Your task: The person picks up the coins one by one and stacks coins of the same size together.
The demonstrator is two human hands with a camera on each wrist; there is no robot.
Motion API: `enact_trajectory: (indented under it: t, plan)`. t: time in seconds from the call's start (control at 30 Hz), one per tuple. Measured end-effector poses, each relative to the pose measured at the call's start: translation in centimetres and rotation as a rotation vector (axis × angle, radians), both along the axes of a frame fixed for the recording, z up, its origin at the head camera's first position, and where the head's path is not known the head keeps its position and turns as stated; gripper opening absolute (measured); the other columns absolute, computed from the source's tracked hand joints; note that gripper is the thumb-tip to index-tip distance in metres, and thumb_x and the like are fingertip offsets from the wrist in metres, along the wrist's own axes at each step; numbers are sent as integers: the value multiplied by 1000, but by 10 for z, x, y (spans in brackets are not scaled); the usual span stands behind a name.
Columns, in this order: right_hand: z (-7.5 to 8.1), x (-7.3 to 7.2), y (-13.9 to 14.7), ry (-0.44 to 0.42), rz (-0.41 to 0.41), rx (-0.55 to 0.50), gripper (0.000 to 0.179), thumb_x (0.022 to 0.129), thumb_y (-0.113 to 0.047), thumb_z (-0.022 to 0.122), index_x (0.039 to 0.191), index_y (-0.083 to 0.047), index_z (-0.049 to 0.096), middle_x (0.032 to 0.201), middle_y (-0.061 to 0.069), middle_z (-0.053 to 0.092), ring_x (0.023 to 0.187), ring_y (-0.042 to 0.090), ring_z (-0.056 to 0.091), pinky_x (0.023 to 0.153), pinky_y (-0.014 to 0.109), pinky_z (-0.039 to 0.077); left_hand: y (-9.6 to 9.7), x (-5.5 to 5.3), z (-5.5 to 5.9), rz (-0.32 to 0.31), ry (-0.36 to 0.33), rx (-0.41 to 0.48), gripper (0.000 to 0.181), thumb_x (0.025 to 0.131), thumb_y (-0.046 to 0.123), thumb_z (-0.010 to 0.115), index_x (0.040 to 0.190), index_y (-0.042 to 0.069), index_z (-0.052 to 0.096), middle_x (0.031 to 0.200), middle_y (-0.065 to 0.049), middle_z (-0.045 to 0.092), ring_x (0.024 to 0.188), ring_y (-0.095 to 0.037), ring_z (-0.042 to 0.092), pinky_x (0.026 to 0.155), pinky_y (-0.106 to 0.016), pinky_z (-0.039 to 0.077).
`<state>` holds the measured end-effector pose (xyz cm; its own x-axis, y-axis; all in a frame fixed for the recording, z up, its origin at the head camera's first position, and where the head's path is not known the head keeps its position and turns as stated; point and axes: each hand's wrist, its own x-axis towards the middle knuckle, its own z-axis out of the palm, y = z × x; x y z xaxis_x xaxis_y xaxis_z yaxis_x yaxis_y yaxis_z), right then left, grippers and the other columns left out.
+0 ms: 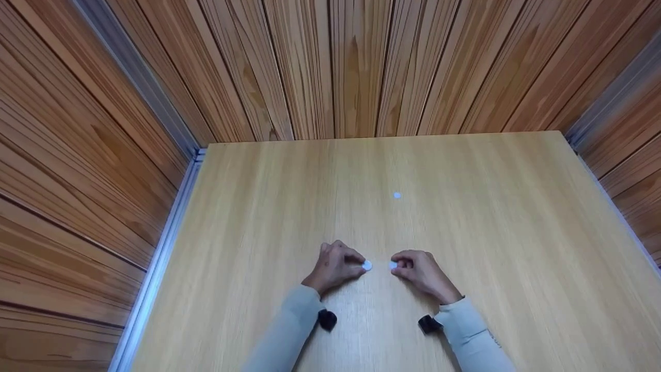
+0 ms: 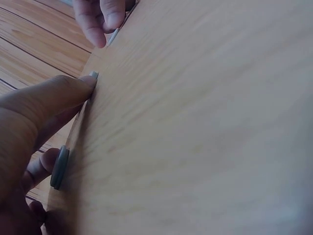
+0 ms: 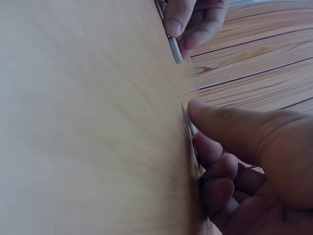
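Note:
Thumb and fingers of my left hand (image 1: 335, 267) pinch a small white disc (image 1: 367, 265) at the table surface. Across a short gap, my right hand (image 1: 423, 271) pinches a second small white disc (image 1: 393, 265), partly covered by its fingertips. In the left wrist view, a thin edge of a disc (image 2: 94, 74) shows at the left thumb tip. Lower there, a grey-green disc (image 2: 59, 167) stands edge-on by the left hand's other fingers; the head view does not show it. The right wrist view catches the right hand's disc (image 3: 190, 122) beside the thumb.
Farther back on the wooden table (image 1: 268, 206) lies another small white disc (image 1: 397, 195). Wood-panelled walls (image 1: 356, 67) rise behind and at both sides. A metal rail (image 1: 160, 258) runs along the left edge. Small black devices (image 1: 327, 320) sit at both wrists.

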<state>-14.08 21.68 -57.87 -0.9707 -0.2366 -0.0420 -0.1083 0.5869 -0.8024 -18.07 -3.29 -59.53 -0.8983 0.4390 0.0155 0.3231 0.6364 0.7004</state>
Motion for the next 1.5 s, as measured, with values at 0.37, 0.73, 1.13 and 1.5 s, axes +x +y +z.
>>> enact_trajectory:
  t: [0.37,0.73,1.13,1.5]
  plan:
    - [0,1,1,-9,-27,12,16,90,-2,72,105,3,72,85,0,65,75,14,56,67,25,46,1,1,3,32,-58,-10,17,80,32,84,97,29,80,90,18,60,87,-9,46,81,-37,27]
    - [1,1,1,9,-21,48,14,90,-4,72,103,0,74,87,0,66,78,14,56,70,27,46,0,2,3,15,-47,11,17,82,32,83,98,28,80,91,18,62,89,-8,47,83,-37,28]
    - [2,2,1,5,-27,71,13,91,-5,72,103,-1,75,90,0,66,80,14,57,73,28,46,2,1,8,14,-57,52,22,80,33,85,100,25,80,93,19,65,91,-8,51,87,-39,27]
    - [1,1,3,5,-19,43,15,91,-6,73,103,1,74,88,1,66,77,14,56,69,26,45,16,1,12,10,-50,26,23,80,33,85,101,24,80,90,18,63,89,-7,49,85,-36,28]
